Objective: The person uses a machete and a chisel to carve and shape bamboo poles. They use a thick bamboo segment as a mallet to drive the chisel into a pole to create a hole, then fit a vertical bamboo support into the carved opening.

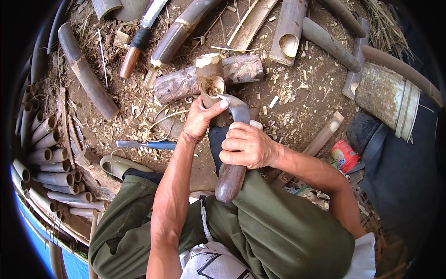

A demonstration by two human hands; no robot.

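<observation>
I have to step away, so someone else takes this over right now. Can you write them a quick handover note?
Left hand: grips the bamboo piece, upright against the log.
Right hand: holds the curved knife by its dark wooden handle, blade tip at the piece's hollowed mouth.
Done: top end chopped to shape, hollow started, shavings on the ground.
Left: hollow looks shallow; carving seems unfinished.
Spare: small blue-handled knife beside the left forearm.

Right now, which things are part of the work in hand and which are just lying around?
In use:
- left hand gripping the bamboo piece
- right hand holding the curved knife
- log under the bamboo piece

Lying about:
- blue-handled chisel
- big knife
- stacked bamboo tubes
- red packet
</observation>
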